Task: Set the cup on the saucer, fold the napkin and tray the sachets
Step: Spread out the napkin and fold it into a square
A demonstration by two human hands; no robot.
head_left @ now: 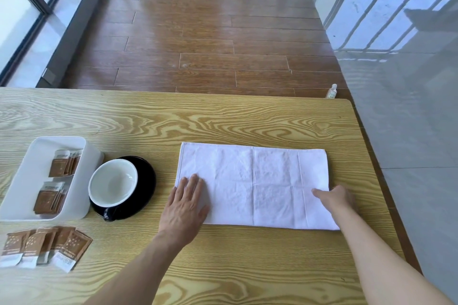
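A light wooden table (223, 119) with bold grain fills the foreground. Beyond it lies glossy brown plank flooring (205, 32), edged right by pale grey tiles (409, 119) reflecting window bars. Glass panels (19, 7), possibly sliding doors, stand left.

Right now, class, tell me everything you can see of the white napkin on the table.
The napkin is a white cloth rectangle, lying flat on the wooden table, long side running left to right, right of the cup and saucer and apart from them. Creases cross it from earlier folding, and it looks folded once. The left hand presses flat on its near-left corner; the right hand rests on its right edge, a finger pointing across the cloth.
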